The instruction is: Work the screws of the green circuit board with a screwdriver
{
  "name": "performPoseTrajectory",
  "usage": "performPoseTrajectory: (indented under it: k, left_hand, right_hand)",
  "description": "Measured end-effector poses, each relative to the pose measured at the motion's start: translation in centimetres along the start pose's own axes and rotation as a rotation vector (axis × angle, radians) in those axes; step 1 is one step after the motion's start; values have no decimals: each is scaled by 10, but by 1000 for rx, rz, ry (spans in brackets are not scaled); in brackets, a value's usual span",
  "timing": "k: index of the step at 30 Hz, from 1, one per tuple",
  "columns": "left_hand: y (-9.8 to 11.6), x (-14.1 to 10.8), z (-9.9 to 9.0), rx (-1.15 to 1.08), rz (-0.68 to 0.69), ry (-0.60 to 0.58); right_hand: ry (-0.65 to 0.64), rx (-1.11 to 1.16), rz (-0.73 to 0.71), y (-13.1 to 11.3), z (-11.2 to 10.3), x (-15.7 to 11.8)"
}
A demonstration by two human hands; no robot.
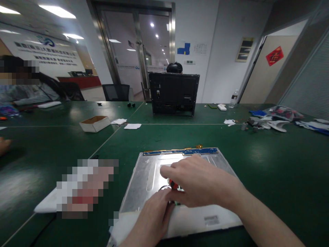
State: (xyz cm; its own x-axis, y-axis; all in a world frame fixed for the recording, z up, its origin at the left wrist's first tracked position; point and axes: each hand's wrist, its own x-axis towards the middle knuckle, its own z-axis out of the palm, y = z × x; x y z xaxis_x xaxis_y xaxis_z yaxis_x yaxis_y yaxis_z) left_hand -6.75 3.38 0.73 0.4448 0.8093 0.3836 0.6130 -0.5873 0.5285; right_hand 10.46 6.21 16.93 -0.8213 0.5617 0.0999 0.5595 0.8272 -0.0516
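A flat display panel (133, 195) lies on the table before me, its bare metal back facing up. Along its far edge runs a narrow blue circuit board (205, 151). My right hand (195, 181) is closed over the panel's middle, gripping a screwdriver (174, 185) by its red-and-black handle; the tip is hidden. Just below it, my left hand (158, 209) rests on the panel with its fingers drawn together, beside a bit of green board (177, 203). Whatever sits between the left fingertips is hidden. A thin dark cable (164, 187) curves near the fingertips.
A black monitor (174, 91) stands at the back. An open box (95, 124) lies left of it, with paper scraps (132, 126) nearby. Bags and white parts (277, 125) lie at right, by a bottle (233, 99). Another person's hand (4, 145) shows at far left.
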Motion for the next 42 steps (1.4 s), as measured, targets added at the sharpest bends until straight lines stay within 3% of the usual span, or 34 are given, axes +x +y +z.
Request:
performPoseTrajectory:
  k: [5, 11, 20, 29, 35, 42]
  left_hand:
    - [1, -1, 0, 1, -14, -25]
    - [-1, 0, 0, 2, -13, -33]
    - [0, 0, -1, -7, 0, -16]
    - [1, 1, 0, -21, -12, -47]
    - [0, 0, 0, 7, -29, -55]
    - [-1, -1, 0, -28, -17, -71]
  right_hand:
    - [3, -40, 52, 1, 3, 2]
    - [-29, -32, -11, -2, -2, 0]
    - [-14, -48, 41, 1, 3, 2]
    - [2, -27, -17, -1, 0, 1]
    - [-15, -45, 51, 2, 3, 3]
    - [19, -28, -14, -1, 2, 0]
